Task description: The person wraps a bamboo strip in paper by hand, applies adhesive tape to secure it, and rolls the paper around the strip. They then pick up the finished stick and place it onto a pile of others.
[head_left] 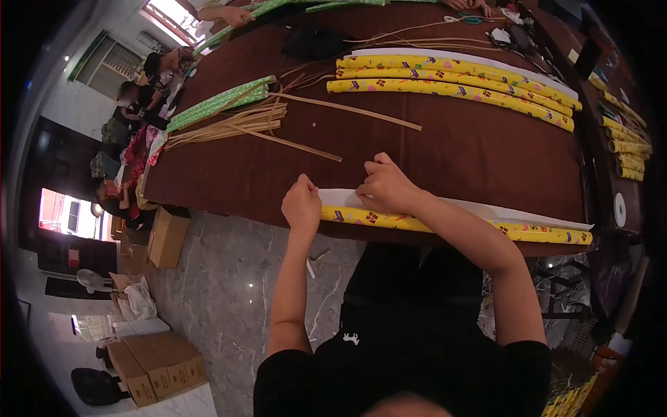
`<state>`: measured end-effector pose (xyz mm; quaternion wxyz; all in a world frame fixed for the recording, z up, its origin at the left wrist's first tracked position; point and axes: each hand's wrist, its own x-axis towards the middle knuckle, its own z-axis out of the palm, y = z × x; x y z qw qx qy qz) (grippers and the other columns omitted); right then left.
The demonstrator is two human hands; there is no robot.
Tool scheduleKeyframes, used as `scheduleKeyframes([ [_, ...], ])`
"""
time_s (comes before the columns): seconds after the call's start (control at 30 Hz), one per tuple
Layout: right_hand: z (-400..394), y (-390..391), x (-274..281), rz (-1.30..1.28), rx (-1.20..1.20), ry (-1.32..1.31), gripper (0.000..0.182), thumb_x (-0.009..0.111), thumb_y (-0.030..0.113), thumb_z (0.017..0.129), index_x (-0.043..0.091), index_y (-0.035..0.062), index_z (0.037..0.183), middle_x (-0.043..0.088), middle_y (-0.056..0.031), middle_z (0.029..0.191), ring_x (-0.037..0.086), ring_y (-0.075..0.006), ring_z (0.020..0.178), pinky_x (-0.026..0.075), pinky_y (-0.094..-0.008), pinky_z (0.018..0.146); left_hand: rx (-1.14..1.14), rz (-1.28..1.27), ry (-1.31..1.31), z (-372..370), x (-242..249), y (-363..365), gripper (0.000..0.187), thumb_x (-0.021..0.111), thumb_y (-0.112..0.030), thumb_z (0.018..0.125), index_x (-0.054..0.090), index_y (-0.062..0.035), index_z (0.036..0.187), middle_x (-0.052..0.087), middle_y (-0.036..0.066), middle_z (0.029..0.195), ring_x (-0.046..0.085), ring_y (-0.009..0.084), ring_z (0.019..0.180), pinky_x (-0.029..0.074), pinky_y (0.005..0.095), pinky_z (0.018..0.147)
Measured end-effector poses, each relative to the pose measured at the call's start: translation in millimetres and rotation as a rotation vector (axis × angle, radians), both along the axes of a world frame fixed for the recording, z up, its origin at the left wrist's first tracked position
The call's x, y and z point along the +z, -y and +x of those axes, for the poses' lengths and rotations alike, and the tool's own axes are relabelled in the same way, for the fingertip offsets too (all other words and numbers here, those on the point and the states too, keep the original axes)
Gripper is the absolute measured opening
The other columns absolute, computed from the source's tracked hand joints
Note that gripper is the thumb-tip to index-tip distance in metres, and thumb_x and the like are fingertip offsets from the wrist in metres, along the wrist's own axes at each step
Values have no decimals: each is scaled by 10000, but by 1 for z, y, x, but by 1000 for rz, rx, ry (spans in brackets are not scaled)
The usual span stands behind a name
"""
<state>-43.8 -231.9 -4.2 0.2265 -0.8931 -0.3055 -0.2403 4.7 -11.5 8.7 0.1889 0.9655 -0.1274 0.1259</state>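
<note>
Along the near table edge lies a roll of yellow patterned wrapping paper (542, 233), with a strip of its white underside (479, 207) showing behind it. My left hand (302, 203) is closed around the roll's left end, fingers bunched. Over the white strip, a little right of it, is my right hand (390, 185). Its fingers are curled together, and its lower fingers reach down to the paper. Whatever the right fingertips may pinch is too small to make out.
Several yellow rolls (451, 89) lie farther back on the brown table (486, 153). Brown flat strips (243, 121) and green rolls (222, 101) are at left. Another person's hand (236, 15) is at the far edge. More rolls (629, 146) and a white tape reel (620, 208) are at right.
</note>
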Motion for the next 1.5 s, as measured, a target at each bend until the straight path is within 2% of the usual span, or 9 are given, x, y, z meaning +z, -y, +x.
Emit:
scheduleKeyframes([
  [0.6, -3, -2, 4, -41, -28, -55, 170, 639, 178, 746, 738, 94, 636, 641, -32, 591, 518, -195, 788, 350, -361, 917, 9, 138, 19, -5, 8, 8, 174, 682, -96, 803, 519, -72, 859, 661, 108, 789, 632, 348, 814, 490, 485, 655],
  [0.77, -1, 1, 4, -69, -11, -30, 81, 690, 175, 706, 746, 120, 687, 618, 1, 583, 483, -185, 752, 350, -367, 889, 59, 339, 50, -4, 13, 12, 261, 738, -144, 761, 559, -66, 936, 692, 123, 822, 599, 324, 932, 419, 489, 821],
  [0.87, -2, 0, 3, -71, -9, -28, 121, 663, 179, 727, 733, 113, 654, 627, -12, 587, 504, -191, 778, 349, -376, 911, 53, 449, 76, 0, 14, 11, 338, 767, -185, 738, 580, -61, 991, 690, 115, 804, 591, 304, 944, 368, 490, 890],
  [1.1, 1, 0, -1, -62, 8, -60, 172, 639, 189, 754, 717, 96, 631, 637, -32, 593, 515, -206, 801, 344, -392, 941, 74, 431, 137, -1, 22, -3, 357, 784, -217, 722, 603, -72, 993, 667, 108, 915, 577, 301, 961, 373, 476, 893],
  [1.17, 1, 0, -1, -51, 13, -33, 183, 647, 200, 758, 712, 95, 622, 629, -32, 583, 512, -207, 792, 347, -391, 933, -179, 282, 224, -6, 18, -3, 248, 751, -161, 766, 629, -59, 956, 655, 114, 936, 579, 321, 960, 408, 447, 865],
  [1.27, 0, -1, 0, -34, 17, -33, 206, 665, 226, 765, 707, 95, 613, 615, -31, 567, 510, -209, 776, 352, -387, 917, -577, 57, 57, -22, 12, 7, 144, 682, -128, 838, 663, -49, 956, 649, 110, 950, 609, 304, 903, 467, 418, 788],
  [1.33, 2, 0, 0, -33, 18, -57, 217, 675, 242, 768, 707, 96, 612, 610, -30, 561, 509, -209, 770, 354, -385, 910, -606, 29, 95, -32, 13, 17, 139, 665, -136, 858, 665, -41, 959, 648, 107, 949, 613, 302, 891, 473, 415, 791],
  [1.4, 2, 1, 1, -51, 26, -9, 178, 748, 284, 739, 735, 114, 688, 514, 3, 519, 480, -188, 717, 352, -388, 874, -635, -6, 124, -35, 10, 17, 140, 648, -143, 877, 667, -34, 962, 647, 104, 949, 616, 299, 878, 480, 412, 793],
  [1.5, 0, 1, 6, -29, 36, -43, 148, 736, 258, 747, 738, 118, 700, 526, 2, 535, 483, -190, 721, 350, -397, 885, -577, 23, 142, -32, -1, 13, 195, 610, -231, 921, 657, -58, 998, 627, 83, 970, 606, 274, 953, 474, 401, 883],
])
